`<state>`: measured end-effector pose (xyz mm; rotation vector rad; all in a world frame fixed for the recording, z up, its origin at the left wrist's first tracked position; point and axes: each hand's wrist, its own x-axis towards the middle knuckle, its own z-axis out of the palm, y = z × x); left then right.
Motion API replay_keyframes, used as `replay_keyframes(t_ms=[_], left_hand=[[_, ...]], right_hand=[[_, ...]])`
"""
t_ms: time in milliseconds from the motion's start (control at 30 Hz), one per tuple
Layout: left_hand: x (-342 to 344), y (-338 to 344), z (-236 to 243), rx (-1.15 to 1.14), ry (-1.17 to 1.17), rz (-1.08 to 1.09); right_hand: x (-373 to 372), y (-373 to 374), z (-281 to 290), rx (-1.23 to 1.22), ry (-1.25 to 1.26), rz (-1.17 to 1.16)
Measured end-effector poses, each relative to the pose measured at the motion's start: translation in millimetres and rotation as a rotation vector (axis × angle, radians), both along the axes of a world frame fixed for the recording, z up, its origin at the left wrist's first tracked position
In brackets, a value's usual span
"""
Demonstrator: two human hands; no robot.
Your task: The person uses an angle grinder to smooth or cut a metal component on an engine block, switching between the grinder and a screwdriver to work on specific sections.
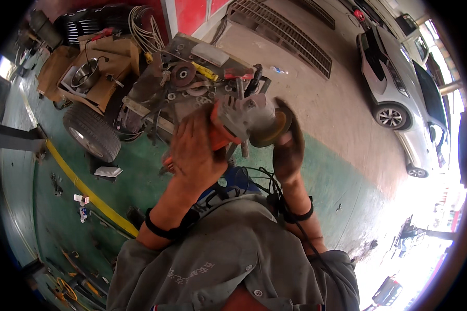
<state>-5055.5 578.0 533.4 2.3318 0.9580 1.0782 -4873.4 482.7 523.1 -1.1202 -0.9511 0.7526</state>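
Note:
An angle grinder with an orange-red body point(224, 127) and a grey metal head point(250, 111) is held up in front of me, over the near edge of the workbench. My left hand point(198, 145) is wrapped round its body. On the head sits a round yellow-brown grinding disc point(270, 129), its face seen at a slant. At the disc's right side is my right hand point(288, 158), its thumb over the face and its fingers curving behind the rim. Those fingers are dark and slightly blurred.
The metal workbench point(135, 106) carries a loose abrasive disc point(183, 74), a yellow-handled tool point(205, 71), a red vise point(238, 73) and several washers. Left of it are a wheel point(91, 132) and a cardboard box point(106, 85). A black cable point(308, 241) runs along my right arm. A silver car point(399, 88) stands right.

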Motion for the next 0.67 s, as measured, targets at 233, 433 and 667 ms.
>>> replay_keyframes(t_ms=[233, 433, 667], left_hand=[[4, -33, 9, 0.092, -0.060, -0.067], [20, -62, 22, 0.119, 0.011, -0.026], [58, -115, 13, -0.154, -0.006, -0.097]], right_hand=[[-17, -44, 13, 0.190, 0.217, -0.163], [12, -75, 3, 0.111, -0.296, -0.178], [34, -117, -44, -0.049, -0.038, 0.207]])
